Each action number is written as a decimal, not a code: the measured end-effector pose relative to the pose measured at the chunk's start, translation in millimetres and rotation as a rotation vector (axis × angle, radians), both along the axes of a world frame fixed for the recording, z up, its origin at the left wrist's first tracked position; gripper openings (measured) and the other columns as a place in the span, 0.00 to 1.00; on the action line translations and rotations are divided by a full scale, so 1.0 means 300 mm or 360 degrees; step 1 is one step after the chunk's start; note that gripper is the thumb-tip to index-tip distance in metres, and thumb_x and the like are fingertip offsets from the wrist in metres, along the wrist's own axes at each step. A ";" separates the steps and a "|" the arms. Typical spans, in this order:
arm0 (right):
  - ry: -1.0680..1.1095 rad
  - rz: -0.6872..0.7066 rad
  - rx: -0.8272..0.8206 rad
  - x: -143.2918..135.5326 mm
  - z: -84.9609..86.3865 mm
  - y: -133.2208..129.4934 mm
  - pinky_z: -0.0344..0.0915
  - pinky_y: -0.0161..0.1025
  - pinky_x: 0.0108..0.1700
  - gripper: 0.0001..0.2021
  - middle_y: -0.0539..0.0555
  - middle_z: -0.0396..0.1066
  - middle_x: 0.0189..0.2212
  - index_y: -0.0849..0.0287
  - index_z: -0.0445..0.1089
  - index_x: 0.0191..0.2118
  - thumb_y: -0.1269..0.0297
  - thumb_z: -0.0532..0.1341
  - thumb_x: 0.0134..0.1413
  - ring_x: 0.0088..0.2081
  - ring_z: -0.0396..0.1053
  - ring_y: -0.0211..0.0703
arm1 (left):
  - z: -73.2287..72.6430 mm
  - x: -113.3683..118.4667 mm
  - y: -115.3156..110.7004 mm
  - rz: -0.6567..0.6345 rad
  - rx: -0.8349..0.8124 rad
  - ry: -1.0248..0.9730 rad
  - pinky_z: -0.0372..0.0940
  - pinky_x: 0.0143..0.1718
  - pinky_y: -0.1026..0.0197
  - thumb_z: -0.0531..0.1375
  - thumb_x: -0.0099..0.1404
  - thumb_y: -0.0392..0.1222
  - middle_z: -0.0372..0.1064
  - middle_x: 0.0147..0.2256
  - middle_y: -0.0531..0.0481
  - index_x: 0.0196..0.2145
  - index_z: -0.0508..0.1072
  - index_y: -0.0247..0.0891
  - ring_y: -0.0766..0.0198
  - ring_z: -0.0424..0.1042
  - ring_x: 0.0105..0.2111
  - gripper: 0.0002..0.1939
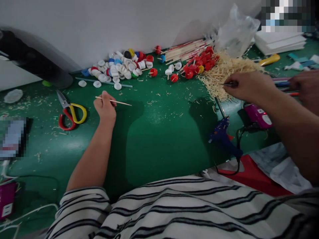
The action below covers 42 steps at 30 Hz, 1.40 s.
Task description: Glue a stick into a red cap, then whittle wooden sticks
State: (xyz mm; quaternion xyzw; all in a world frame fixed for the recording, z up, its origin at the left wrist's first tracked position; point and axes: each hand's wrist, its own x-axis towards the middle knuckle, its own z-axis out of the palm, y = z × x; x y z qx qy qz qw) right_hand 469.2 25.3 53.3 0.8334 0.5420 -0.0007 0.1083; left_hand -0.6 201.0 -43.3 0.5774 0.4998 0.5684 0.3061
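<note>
Left of centre in the frame, the left hand [104, 108] pinches a pointed wooden skewer [122, 103] between thumb and curled fingers; the fingers cover part of its shaft, so only the blunt end and the tapered tip show. At upper right, the right hand [243, 86] closes on a slim dark tool [232, 83], mostly hidden by the fingers and too small to identify, its end over a heap of pale shavings [211, 81]. The right forearm overlaps the edge of a magenta box [256, 115], beside a blue glue gun [225, 139] at lower right. Another person's hand [306, 84] is cut off by the right edge; its grip cannot be told. Bottle caps [121, 69] overlap at top centre, many partly covered. At far left, a pixelated phone [12, 139] and, above it, a black cylinder [37, 58] run out of frame. Scissors [72, 113] lie in full view near the left hand.
</note>
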 end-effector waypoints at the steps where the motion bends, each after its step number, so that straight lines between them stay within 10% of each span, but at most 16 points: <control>1: 0.0004 0.0002 0.0050 0.006 -0.001 0.001 0.61 0.49 0.42 0.26 0.64 0.81 0.52 0.55 0.79 0.59 0.47 0.56 0.65 0.48 0.75 0.59 | -0.001 -0.001 0.000 -0.0011 0.0009 0.0005 0.48 0.20 0.62 0.52 0.78 0.35 0.59 0.12 0.53 0.13 0.67 0.38 0.72 0.56 0.14 0.32; 23: 0.0514 0.0173 0.0652 0.045 0.004 -0.173 0.71 0.49 0.59 0.31 0.61 0.77 0.62 0.54 0.69 0.71 0.56 0.63 0.64 0.57 0.78 0.54 | -0.021 -0.011 0.011 -0.0024 0.0028 0.0016 0.49 0.19 0.62 0.52 0.79 0.41 0.59 0.12 0.53 0.14 0.66 0.39 0.71 0.56 0.14 0.32; 42: 0.0557 -0.0147 0.0890 0.085 0.003 -0.132 0.75 0.51 0.52 0.33 0.54 0.83 0.42 0.49 0.74 0.67 0.60 0.72 0.54 0.40 0.79 0.48 | -0.027 -0.015 0.013 -0.0051 0.0077 -0.0018 0.47 0.17 0.63 0.52 0.78 0.40 0.59 0.12 0.52 0.14 0.69 0.37 0.71 0.56 0.13 0.32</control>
